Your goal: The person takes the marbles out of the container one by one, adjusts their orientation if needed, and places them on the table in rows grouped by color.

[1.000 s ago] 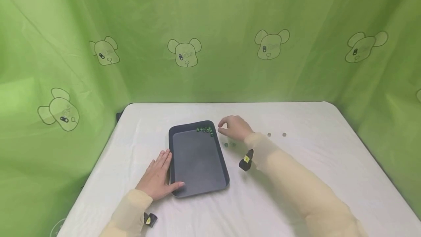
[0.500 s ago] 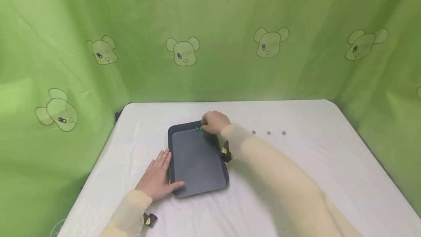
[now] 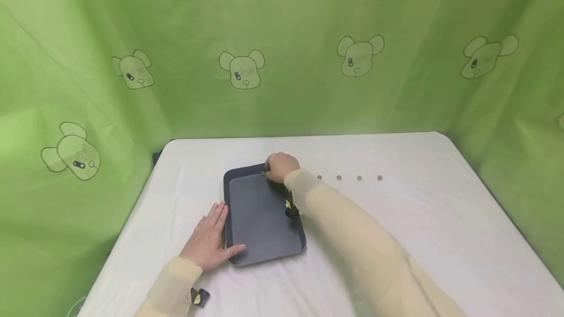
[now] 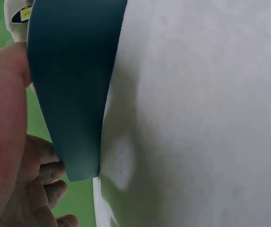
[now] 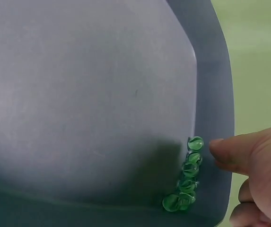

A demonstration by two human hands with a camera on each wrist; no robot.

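A dark grey rectangular tray (image 3: 264, 219) lies on the white-covered table. My left hand (image 3: 206, 243) rests along its left side, fingers fairly straight at the rim and thumb laid over the near left corner. In the left wrist view, the fingertips touch the rim above the tray's outer wall (image 4: 76, 85). My right hand (image 3: 282, 168) is over the far right corner of the tray. Several green glass marbles (image 5: 191, 169) line the inside of that corner in the right wrist view. My thumb (image 5: 232, 147) points at the end marble, its tip just short of it; nothing shows between the fingers.
A row of several small round marbles (image 3: 339, 178) stands on the table (image 3: 423, 219) to the right of the tray; my right sleeve (image 3: 348, 229) crosses in front of its left end. Green curtains (image 3: 299, 106) with bear-head outlines enclose the table at the back and sides.
My right hand has moved left from the table beside the tray to over its far right corner, curling in toward the marbles. The left hand has stayed on the tray.
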